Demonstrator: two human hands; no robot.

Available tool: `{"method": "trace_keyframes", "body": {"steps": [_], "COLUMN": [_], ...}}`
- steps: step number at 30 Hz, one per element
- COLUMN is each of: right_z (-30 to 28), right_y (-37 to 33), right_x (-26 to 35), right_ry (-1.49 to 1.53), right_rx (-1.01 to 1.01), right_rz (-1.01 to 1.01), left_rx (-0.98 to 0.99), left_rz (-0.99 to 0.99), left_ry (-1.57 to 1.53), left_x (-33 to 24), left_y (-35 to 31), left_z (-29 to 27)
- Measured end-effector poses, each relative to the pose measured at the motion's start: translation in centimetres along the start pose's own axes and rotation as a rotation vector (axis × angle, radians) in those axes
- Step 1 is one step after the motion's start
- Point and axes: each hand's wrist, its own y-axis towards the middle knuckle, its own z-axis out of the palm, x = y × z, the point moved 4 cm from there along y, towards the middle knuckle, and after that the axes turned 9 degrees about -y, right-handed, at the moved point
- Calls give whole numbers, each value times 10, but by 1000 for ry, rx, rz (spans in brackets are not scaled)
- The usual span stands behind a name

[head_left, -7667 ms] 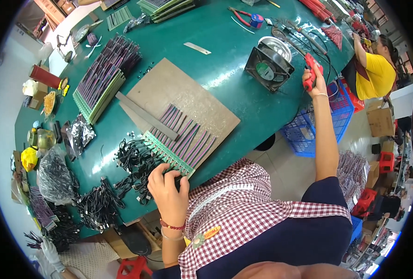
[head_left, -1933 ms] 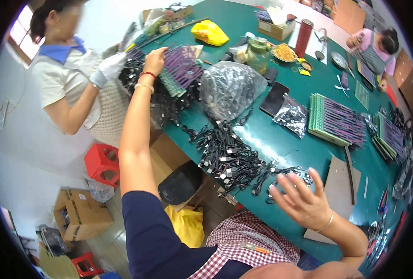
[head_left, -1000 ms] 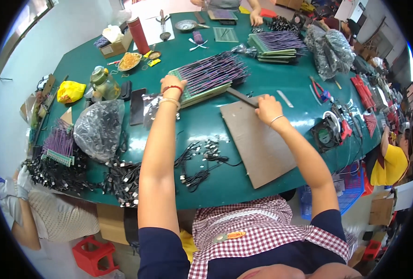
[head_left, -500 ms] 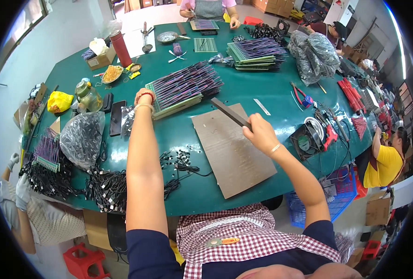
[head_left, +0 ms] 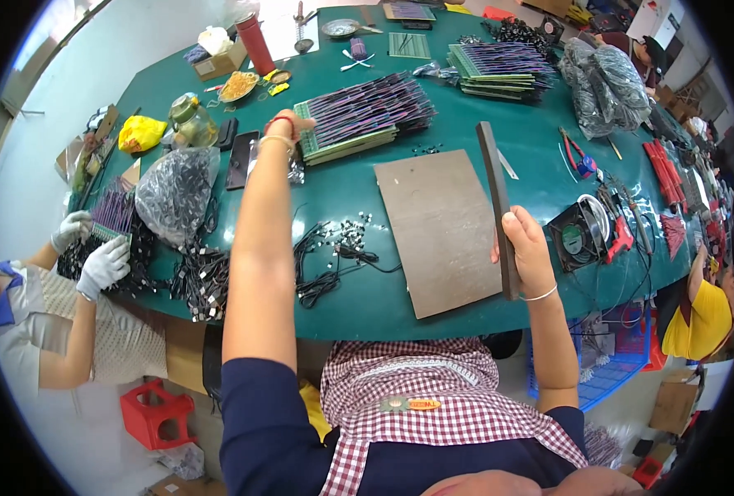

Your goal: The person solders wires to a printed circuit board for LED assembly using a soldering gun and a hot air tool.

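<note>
The dark flat bar (head_left: 491, 161) is in the right hand (head_left: 531, 248), which is closed around its lower part: the thumb lies against the bar near its right edge, and fingertips show at the left edge. The longer part of the bar rises above this grip, and a short end comes out below it. In the view the bar crosses the right side of the brown board (head_left: 437, 227), but I cannot tell if it touches there. The left hand (head_left: 293, 126) is at the left end of the stack of green boards (head_left: 367, 124), whose many purple and black wires spread to the right; how far its fingers are open, and whether they have hold of a board, I cannot tell. The stack lies on the green table (head_left: 342, 198), behind the brown board and to its left. Near the left wrist are a dark phone (head_left: 239, 161) and a clear bag with dark parts (head_left: 177, 194). Black cables (head_left: 321, 285) lie between the left forearm and the brown board. To the right of the bar stands a black fan (head_left: 574, 236), with a red-handled tool (head_left: 621, 240) just beside it. Farther left, a co-worker's white-gloved hands (head_left: 105, 266) are at another wired board (head_left: 111, 223).
</note>
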Motion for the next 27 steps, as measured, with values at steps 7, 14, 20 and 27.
{"method": "trace_keyframes", "body": {"steps": [7,14,20,27], "right_z": [6,-8,-6,29], "right_y": [-25,-23,-18,27], "right_x": [3,13,51,40], "right_ry": [19,63,-106,-598], "right_rx": [-54,-161,-215,-196], "right_rz": [-13,-143,-261,-426], "left_rx": [-137,549,471,782], "left_rz": [-26,137,311,-77], "left_ry": [-93,-1030,-1157,-1477], "left_x": [39,-15,4,47], "left_y": [31,-48,-178,-326], "left_z": [-26,-28,1,147]}}
